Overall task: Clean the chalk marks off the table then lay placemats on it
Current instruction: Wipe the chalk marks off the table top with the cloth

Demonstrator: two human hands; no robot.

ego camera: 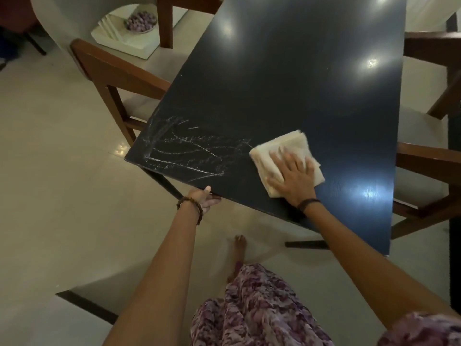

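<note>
A dark table runs away from me. White chalk marks cover its near left corner. A folded cream cloth lies flat on the top just right of the marks. My right hand presses on the cloth with its fingers straight and spread. My left hand grips the table's near edge, thumb on top and fingers underneath, hidden by the tabletop. No placemats are in view.
Wooden chairs stand along both sides: one at the left, one at the right. A white stand with a bowl of purple things sits at the far left. My bare foot is on the pale floor below the table edge.
</note>
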